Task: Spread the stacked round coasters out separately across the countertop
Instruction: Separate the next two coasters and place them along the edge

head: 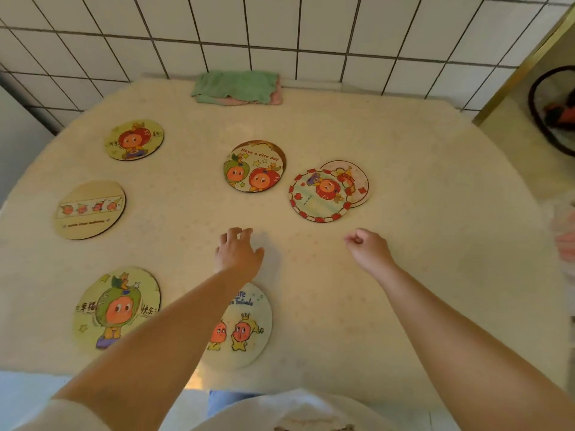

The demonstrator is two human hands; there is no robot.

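Observation:
Round cartoon coasters lie on the cream countertop (420, 169). Single ones sit at the far left (134, 140), the left (90, 209), the near left (116, 307) and the near middle (245, 328), that last one partly under my left forearm. In the middle, a "Have a nice day" coaster (253, 168) rests on another whose brown edge shows behind it. To its right a red-bordered coaster (320, 194) overlaps a pale one (354, 178). My left hand (238, 251) hovers empty with fingers apart. My right hand (368, 248) is loosely closed and holds nothing.
A folded green and pink cloth (239, 88) lies against the white tiled wall (280, 26) at the back. A dark round bin (553, 110) stands off the counter at the far right. The counter's front edge runs just below my forearms.

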